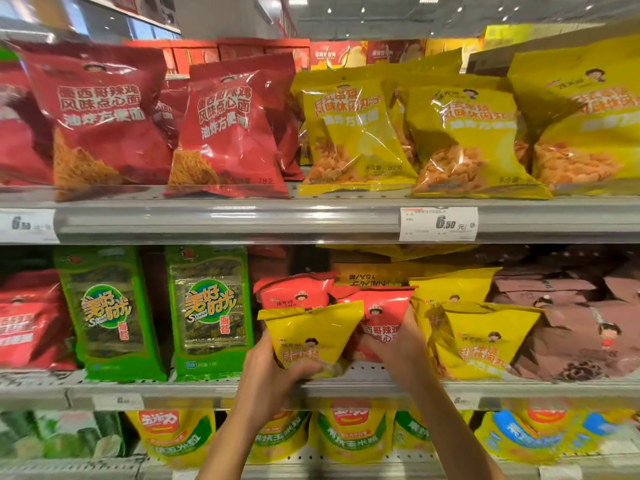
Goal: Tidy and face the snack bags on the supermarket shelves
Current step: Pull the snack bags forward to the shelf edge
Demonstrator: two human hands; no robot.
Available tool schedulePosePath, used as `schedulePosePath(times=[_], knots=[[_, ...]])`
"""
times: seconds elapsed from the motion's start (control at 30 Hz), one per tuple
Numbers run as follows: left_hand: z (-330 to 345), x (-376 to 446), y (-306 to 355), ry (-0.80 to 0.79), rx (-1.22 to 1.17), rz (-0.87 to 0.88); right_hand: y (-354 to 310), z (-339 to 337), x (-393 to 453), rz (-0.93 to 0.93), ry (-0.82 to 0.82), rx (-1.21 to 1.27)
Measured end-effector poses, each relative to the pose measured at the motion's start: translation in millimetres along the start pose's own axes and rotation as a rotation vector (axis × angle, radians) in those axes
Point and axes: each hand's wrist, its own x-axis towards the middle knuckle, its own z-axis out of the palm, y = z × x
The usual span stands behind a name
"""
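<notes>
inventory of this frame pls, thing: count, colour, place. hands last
large red snack bags: at least three, red, top shelf left
large yellow snack bags: three in front, yellow, top shelf right
price tag: one clearly readable, white, top shelf rail right
seaweed packs: two, green, middle shelf left
small red bags: two, red, middle shelf centre, behind the held bag
small yellow bag: one, yellow, middle shelf front, held
yellow bags: at least two, middle shelf right of centre
brown bags: several, middle shelf far right
corn snack bags: several, yellow-green, bottom shelf
left hand: grips small yellow bag
right hand: on a small red bag
</notes>
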Motion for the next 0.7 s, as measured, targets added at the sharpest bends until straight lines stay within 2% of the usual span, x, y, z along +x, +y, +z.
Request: schedulePosePath(times=[0.23, 0.47, 0.7], knots=[[2.0, -11.6, 13.4, 0.041, -0.069, -0.042, 0.0, 3.2, -9.5, -0.065, 0.085, -0.017], [-16.8, -25.6, 29.8, 0.156, -0.154, -0.132, -24.9, -3.8, -28.2, -0.077, 0.182, 0.11], [-35.3, -29.5, 26.1, 0.169, -0.224, -0.136, -40.1, -13.0, -48.5, -0.165, 0.261, 0.109]])
